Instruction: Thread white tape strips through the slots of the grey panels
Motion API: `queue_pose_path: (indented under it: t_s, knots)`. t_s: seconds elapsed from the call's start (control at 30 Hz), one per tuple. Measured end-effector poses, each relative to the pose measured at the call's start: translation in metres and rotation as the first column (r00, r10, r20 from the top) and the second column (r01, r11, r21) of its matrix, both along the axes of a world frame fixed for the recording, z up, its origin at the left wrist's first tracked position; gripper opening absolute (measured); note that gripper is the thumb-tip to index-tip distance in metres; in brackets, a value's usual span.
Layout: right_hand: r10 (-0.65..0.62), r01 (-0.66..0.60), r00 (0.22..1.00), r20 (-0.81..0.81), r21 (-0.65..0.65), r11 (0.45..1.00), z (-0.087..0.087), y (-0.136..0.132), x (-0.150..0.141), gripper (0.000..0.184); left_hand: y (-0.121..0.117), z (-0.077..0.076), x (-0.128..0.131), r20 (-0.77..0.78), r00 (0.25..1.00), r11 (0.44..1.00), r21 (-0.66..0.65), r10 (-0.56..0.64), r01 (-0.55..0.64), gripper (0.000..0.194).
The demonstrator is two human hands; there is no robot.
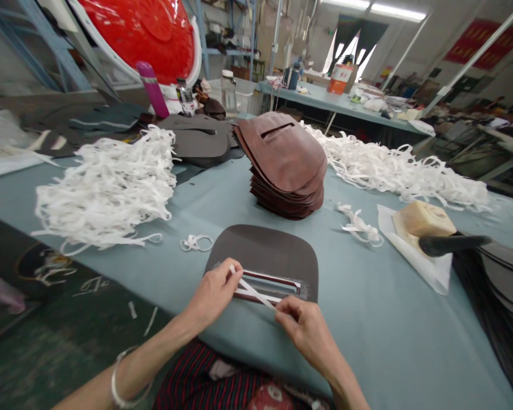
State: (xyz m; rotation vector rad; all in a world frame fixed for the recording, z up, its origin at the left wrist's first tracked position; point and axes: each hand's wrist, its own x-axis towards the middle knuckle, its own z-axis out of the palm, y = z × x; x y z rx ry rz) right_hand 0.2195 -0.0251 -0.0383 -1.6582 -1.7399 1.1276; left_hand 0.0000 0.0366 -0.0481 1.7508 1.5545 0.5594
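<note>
A narrow white strip [259,295] is stretched between my two hands. My left hand [220,285] pinches its upper left end, and my right hand [299,322] pinches the lower right end. Beneath the strip lies a flat dark grey panel [260,247] with rounded corners, near the table's front edge. A long slot [273,283] is cut in the panel, with brown edging and white strips along its sides. The held strip crosses the slot at a slant; whether it touches the panel I cannot tell.
Brown leather-like pieces [286,154] are stacked behind the panel. Heaps of white strips lie left [111,188] and right [393,165]. On the right, a yellowish block [427,219] and a black-handled tool [453,245] rest on white sheet. Bottles, including a purple one [151,88], stand at the back left.
</note>
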Motion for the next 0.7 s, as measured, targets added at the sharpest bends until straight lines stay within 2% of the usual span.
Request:
queue_pose_path:
  t_s: [0.03,0.1,0.13,0.17,0.2,0.23,0.3,0.37,0.4,0.47,0.57,0.7]
  knots:
    - [0.011,-0.012,0.999,0.043,0.024,1.000,0.000,0.000,-0.004,0.014,0.000,0.001,0.002,0.015,0.996,0.994,0.068,0.086,-0.087,0.021]
    - [0.040,-0.049,0.991,0.130,0.068,0.997,-0.001,-0.002,-0.014,0.013,-0.004,0.005,0.009,0.064,0.981,0.943,0.271,0.184,-0.195,0.022]
    - [0.055,-0.070,0.985,0.166,0.087,0.994,-0.002,-0.003,-0.019,0.012,-0.007,0.008,0.013,0.080,0.982,0.909,0.372,0.173,-0.190,0.024]
    - [0.068,-0.088,0.980,0.187,0.103,0.991,-0.002,-0.003,-0.024,0.012,-0.012,0.012,0.018,0.073,0.992,0.887,0.444,0.104,-0.126,0.027]
    - [0.078,-0.101,0.980,0.185,0.116,0.988,-0.003,-0.004,-0.027,0.012,-0.016,0.015,0.023,0.043,0.999,0.882,0.471,-0.014,-0.008,0.030]
    - [0.082,-0.103,0.984,0.159,0.127,0.987,-0.003,-0.004,-0.029,0.013,-0.021,0.017,0.026,0.005,0.988,0.886,0.444,-0.155,0.137,0.032]
    - [0.049,-0.061,0.995,0.086,0.141,0.988,-0.003,-0.004,-0.027,0.012,-0.029,0.021,0.029,-0.016,0.913,0.884,0.244,-0.408,0.399,0.032]
    - [-0.023,0.016,0.998,0.050,0.128,0.992,0.000,-0.003,-0.020,0.009,-0.033,0.021,0.023,0.050,0.868,0.869,0.008,-0.495,0.495,0.029]
    - [-0.048,0.042,0.998,0.049,0.110,0.993,0.001,-0.003,-0.014,0.010,-0.033,0.020,0.018,0.097,0.861,0.858,-0.078,-0.500,0.507,0.030]
    - [-0.039,0.035,0.998,0.055,0.067,0.997,0.001,-0.003,-0.003,0.017,-0.029,0.018,0.004,0.174,0.849,0.837,-0.154,-0.500,0.525,0.034]
    - [0.029,-0.032,0.997,0.077,0.045,0.998,-0.005,-0.003,0.010,0.022,-0.021,0.014,-0.017,0.175,0.859,0.851,-0.143,-0.481,0.506,0.035]
    - [-0.029,0.023,0.988,0.150,0.041,0.999,-0.017,0.000,0.019,0.022,-0.008,0.010,-0.036,0.147,0.917,0.907,-0.152,-0.371,0.392,0.033]
